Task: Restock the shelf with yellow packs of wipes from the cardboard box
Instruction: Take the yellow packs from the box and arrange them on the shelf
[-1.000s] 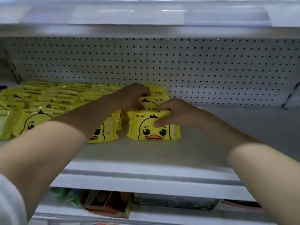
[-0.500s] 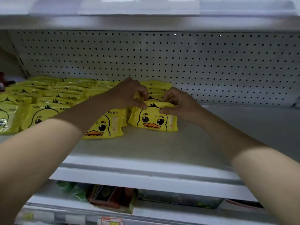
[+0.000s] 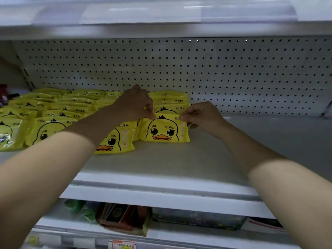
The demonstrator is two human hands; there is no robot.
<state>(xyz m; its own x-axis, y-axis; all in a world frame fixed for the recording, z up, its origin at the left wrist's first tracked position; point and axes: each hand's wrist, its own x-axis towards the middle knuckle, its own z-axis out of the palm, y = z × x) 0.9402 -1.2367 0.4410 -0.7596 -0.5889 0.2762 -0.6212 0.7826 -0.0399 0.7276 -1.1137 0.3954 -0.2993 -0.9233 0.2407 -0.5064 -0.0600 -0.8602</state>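
A yellow pack of wipes (image 3: 164, 130) with a duck face stands tilted back on the white shelf (image 3: 179, 162), leaning on the packs behind it (image 3: 170, 101). My left hand (image 3: 134, 103) pinches its top left corner. My right hand (image 3: 203, 115) pinches its top right corner. Another duck pack (image 3: 115, 141) lies just to the left, partly under my left forearm. Several more yellow packs (image 3: 50, 112) fill the left part of the shelf in rows. The cardboard box is out of view.
A perforated white back panel (image 3: 233, 76) closes the rear. The shelf above (image 3: 161, 17) overhangs my hands. Bare shelf surface stretches to the right of the pack. A lower shelf holds green and red goods (image 3: 115, 218) and a price tag (image 3: 122, 245).
The front pack has been tipped up and pushed back against the row behind. My right hand shifted from its face to its top right corner; my left hand came onto its top left corner.
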